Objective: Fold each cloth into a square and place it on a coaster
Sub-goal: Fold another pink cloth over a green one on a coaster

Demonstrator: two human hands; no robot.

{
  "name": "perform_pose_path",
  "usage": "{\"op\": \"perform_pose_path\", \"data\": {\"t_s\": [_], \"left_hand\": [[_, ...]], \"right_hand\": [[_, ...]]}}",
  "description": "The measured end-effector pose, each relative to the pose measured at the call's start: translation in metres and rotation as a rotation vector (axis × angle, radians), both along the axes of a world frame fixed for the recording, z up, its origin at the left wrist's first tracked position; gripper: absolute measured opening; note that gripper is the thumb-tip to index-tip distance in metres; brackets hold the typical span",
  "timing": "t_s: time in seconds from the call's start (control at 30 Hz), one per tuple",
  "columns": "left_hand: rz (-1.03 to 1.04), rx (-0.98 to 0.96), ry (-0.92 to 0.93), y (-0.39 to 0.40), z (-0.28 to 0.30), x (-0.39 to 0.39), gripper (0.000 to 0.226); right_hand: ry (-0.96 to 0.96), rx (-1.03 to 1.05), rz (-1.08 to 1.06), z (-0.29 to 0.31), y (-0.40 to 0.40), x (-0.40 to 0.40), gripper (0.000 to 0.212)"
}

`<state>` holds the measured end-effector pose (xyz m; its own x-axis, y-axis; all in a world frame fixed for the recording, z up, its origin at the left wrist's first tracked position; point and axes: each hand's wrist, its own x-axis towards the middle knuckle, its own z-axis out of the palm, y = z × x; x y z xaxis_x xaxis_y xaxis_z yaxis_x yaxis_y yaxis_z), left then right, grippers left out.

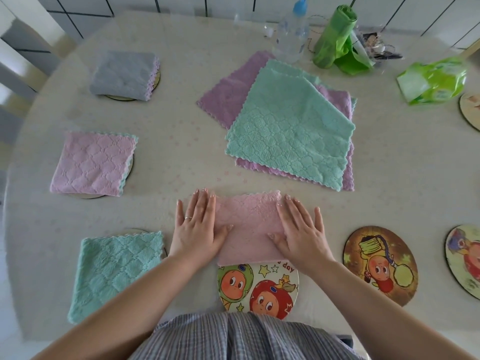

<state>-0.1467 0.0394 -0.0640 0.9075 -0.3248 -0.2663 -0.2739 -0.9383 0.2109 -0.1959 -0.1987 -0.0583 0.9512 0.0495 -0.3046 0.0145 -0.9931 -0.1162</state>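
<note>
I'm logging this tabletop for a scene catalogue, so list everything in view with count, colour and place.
Folded cloths on coasters: 3; grey far left, pink mid left, teal near left.
Pink cloth being folded: 1; near centre, its near edge overlapping a cartoon coaster.
Unfolded cloth pile: teal on top, purple beneath; centre right.
Bare cartoon coasters: 3; one near right, two cut off at the right edge.
Clear spray bottle: 1, blue top; far centre.
Green bag roll: 1; far right.
Green wipes pack: 1; far right.
Table: 1, cream cover.
Left hand: flat on the cloth's left side, ring on one finger.
Right hand: flat on its right side.
</note>
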Motion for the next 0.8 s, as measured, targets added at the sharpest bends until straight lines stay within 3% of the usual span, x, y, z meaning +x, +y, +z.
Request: {"op": "perform_pose_path", "data": {"t_s": [0.1, 0.23, 0.43, 0.6, 0.8], "left_hand": [[0.137, -0.266, -0.044, 0.011, 0.009, -0.02, 0.073], [0.293, -0.485, 0.073, 0.018, 0.014, -0.041, 0.063], [0.312, -0.579, 0.292, -0.002, 0.023, -0.029, 0.05], [0.343, -0.612, 0.33, -0.012, 0.037, -0.016, 0.042], [0.404, -0.809, 0.389, -0.007, 0.05, -0.034, 0.023]], "right_hand": [[-0.07, 0.152, -0.151, 0.01, -0.009, -0.008, 0.071], [-0.106, 0.42, -0.299, 0.018, -0.005, -0.02, 0.063], [0.006, 0.51, -0.318, 0.021, 0.016, -0.009, 0.05], [0.013, 0.62, -0.4, 0.026, 0.017, -0.004, 0.044], [-0.037, 0.73, -0.492, 0.038, 0.013, -0.039, 0.04]]}}
